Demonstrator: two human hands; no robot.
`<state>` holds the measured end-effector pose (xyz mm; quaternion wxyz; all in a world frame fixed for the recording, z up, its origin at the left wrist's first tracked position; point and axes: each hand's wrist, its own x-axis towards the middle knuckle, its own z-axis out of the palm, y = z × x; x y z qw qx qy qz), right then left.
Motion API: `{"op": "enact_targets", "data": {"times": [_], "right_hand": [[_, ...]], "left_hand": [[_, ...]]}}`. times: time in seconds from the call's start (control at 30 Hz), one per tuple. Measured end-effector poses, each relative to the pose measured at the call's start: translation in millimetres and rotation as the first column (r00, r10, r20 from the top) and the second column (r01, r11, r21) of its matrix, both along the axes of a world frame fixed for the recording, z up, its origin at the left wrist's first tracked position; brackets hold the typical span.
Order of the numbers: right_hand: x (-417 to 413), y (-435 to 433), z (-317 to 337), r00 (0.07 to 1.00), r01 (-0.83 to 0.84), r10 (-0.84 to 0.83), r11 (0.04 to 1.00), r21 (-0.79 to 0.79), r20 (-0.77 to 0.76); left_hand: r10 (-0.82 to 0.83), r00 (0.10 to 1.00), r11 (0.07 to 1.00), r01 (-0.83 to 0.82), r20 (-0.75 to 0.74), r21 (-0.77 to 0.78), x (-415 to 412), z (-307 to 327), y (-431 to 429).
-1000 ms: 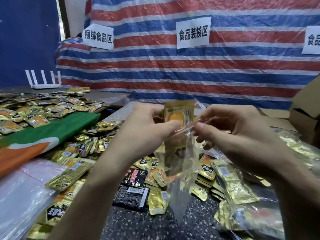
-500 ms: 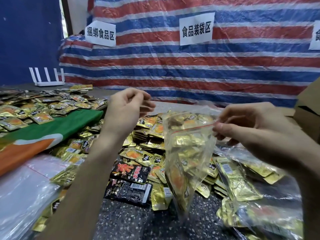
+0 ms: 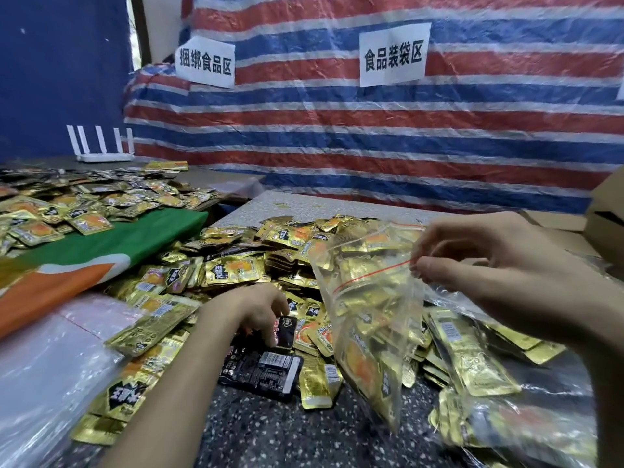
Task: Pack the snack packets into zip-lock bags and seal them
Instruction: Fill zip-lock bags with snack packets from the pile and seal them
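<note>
Right hand [image 3: 499,265]: raised above the worktop [image 3: 270,434]; thumb and fingers [image 3: 434,269] pressed together on the top edge of the zip-lock bag [image 3: 368,315], at its red zip line.
Zip-lock bag: clear plastic, hanging tilted from the right hand, lower corner close to the worktop; the two red zip strips stand apart, so the mouth is open.
Bag contents: one gold packet [image 3: 359,363] with an orange picture, lying low inside the bag.
Left hand [image 3: 250,310]: down in the heap, left of the bag; fingers [image 3: 270,334] curled onto a small black packet [image 3: 287,331]; thumb hidden, so whether they are clamped on it cannot be told.
Snack packets [image 3: 233,268]: loose gold foil packets, heaped across the worktop between and behind both hands; more lie on the next surface at far left.
Large black packet [image 3: 263,369]: flat on the worktop, barcode up, just below the left hand.
Filled bags [image 3: 523,430]: clear bags holding gold packets, lying at lower right, under the right forearm.
Clear bags [image 3: 40,366]: pile of plastic at lower left.
Cloth [image 3: 101,251]: green, white and orange, at left, partly under packets.
Cardboard box [image 3: 604,214]: at the right edge.
Tarpaulin [image 3: 371,136]: red, white and blue stripes, behind the worktop, carrying white paper signs [image 3: 393,59].
Router [image 3: 104,157]: white, upright antennas, far left.
</note>
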<state>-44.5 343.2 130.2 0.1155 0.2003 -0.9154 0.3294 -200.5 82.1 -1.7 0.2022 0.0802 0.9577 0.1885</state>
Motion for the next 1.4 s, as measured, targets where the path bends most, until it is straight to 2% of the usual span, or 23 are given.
{"op": "enact_targets", "data": {"times": [0.13,0.27,0.33,0.4,0.5,0.57,0.67,0.73,0.8,0.97,1.1,1.2,1.33,1.4], "right_hand": [[0,2,1,1.000,-0.009,0.009,1.000,0.019,-0.017],[-2,4,0,0.999,-0.022,0.023,0.999,0.038,-0.027],[-2,5,0,0.999,-0.034,0.036,0.999,0.033,-0.036],[-3,6,0,0.998,-0.046,0.048,0.998,0.031,-0.041],[-3,6,-1,0.998,-0.056,0.057,0.998,0.029,-0.033],[-4,5,-1,0.998,-0.061,0.062,0.997,0.041,-0.028],[-5,5,-2,0.996,-0.082,0.084,0.996,0.040,-0.043],[-5,4,-3,0.993,-0.096,0.098,0.995,0.035,-0.059],[-4,3,-5,0.990,-0.108,0.110,0.994,0.031,-0.090],[0,-5,-5,0.977,-0.141,0.138,0.990,-0.004,-0.163],[0,-14,-5,0.961,-0.154,0.150,0.988,0.001,-0.234],[-2,-18,-6,0.944,-0.129,0.116,0.991,-0.023,-0.308],[-3,-11,-8,0.970,0.006,-0.023,0.998,-0.068,-0.243],[-4,-5,-6,0.970,0.079,-0.094,0.994,-0.073,-0.225]], "left_hand": [[0.125,0.989,0.992,-0.126,-0.079,-0.010,1,-2,5],[0.239,0.903,0.970,-0.240,-0.358,0.042,6,18,6],[0.269,0.848,0.963,-0.241,-0.457,0.121,13,37,0],[0.330,0.802,0.935,-0.205,-0.498,0.288,24,56,-8],[0.437,0.707,0.812,-0.045,-0.556,0.581,48,87,-13],[0.522,0.613,0.703,0.083,-0.593,0.706,68,107,-11],[0.632,0.549,0.464,0.297,-0.547,0.834,100,130,-5],[0.639,0.557,0.378,0.374,-0.531,0.847,117,138,0],[0.608,0.591,0.411,0.339,-0.531,0.847,124,138,6],[0.553,0.631,0.585,0.170,-0.543,0.793,116,124,33],[0.481,0.697,0.623,0.155,-0.532,0.767,111,109,59],[0.402,0.708,0.721,0.146,-0.580,0.678,110,102,76],[0.102,0.824,0.769,0.290,-0.557,0.569,114,110,69],[-0.133,0.828,0.800,0.414,-0.545,0.434,115,115,54]]}}
